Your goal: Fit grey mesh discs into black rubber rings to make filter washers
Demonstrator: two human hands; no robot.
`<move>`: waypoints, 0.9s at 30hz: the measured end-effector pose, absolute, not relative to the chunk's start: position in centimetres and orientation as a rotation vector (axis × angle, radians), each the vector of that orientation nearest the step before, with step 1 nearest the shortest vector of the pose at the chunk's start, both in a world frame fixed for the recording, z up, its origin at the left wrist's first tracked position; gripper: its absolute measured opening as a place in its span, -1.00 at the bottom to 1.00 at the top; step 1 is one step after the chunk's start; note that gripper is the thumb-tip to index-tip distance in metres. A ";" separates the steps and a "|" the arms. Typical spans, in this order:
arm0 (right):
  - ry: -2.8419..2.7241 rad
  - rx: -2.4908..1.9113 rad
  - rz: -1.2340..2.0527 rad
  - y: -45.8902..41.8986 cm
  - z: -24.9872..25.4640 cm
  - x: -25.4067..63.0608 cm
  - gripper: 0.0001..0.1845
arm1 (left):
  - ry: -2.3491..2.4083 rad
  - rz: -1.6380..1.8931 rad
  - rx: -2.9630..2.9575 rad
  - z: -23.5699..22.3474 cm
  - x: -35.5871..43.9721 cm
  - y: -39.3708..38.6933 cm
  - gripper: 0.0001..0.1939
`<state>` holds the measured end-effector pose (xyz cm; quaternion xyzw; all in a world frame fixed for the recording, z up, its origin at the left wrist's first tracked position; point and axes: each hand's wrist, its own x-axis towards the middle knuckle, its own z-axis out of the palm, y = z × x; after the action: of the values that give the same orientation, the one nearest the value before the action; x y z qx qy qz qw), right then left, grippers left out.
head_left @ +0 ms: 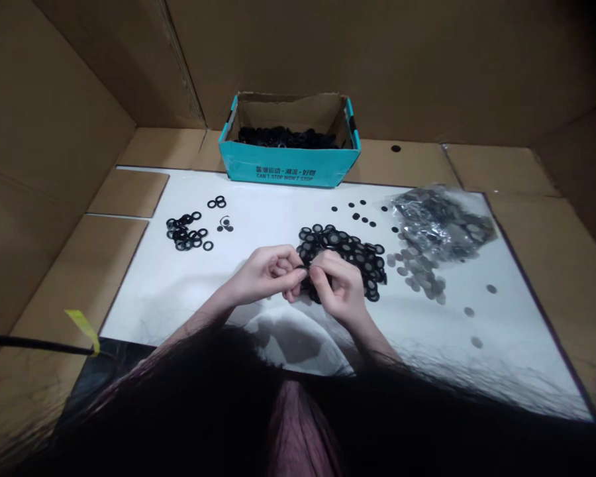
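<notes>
My left hand [273, 275] is closed, pinching a small black ring [302, 267] between thumb and finger. Close beside it, my right hand [338, 283] has its thumb and fingertips pressed together near the same ring; whatever lies in that pinch is too small to make out. Just beyond both hands spreads a pile of black rings with grey centres [347, 245], partly hidden by the right hand. Loose grey discs [424, 275] lie to the right of the pile. At the left, several open black rings [183, 233] form a small heap.
A turquoise cardboard box [291, 165] holding many black pieces stands at the back. A clear plastic bag [442, 222] of discs lies at the right. Small black discs [365, 220] are scattered behind the pile. Cardboard walls [377, 66] surround the white tabletop [179, 305].
</notes>
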<state>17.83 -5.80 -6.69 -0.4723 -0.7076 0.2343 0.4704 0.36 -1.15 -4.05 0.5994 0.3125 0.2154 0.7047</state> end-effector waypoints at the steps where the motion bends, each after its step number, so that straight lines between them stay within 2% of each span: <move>1: -1.732 -1.162 0.563 -5.9 -6.8 17.8 -0.68 | 0.698 0.468 1.331 -3.9 0.3 -1.0 -0.76; 11: -1.895 -1.114 0.625 -5.0 -6.7 18.7 -0.78 | 0.786 0.481 1.477 -3.6 0.1 -0.4 -0.87; 19: -1.711 -1.145 0.589 -5.6 -6.9 17.8 -0.73 | 0.690 0.401 1.528 -3.3 -0.1 -0.5 -0.86; 22: -1.625 -1.156 0.648 -5.6 -6.9 17.6 -0.72 | 0.717 0.484 1.561 -3.4 0.0 -0.5 -0.86; 25: -1.520 -1.140 0.798 -5.5 -7.2 17.6 -0.65 | 0.746 0.608 1.586 -4.0 0.3 -0.7 -0.81; 27: -1.436 -1.125 0.926 -5.5 -7.7 17.6 -0.59 | 0.719 0.695 1.638 -4.4 0.4 -0.8 -0.69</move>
<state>17.60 -5.49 -7.66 -0.4693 -0.5992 0.3865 0.5210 0.44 -0.84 -4.42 0.6990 0.3069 0.2965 0.5738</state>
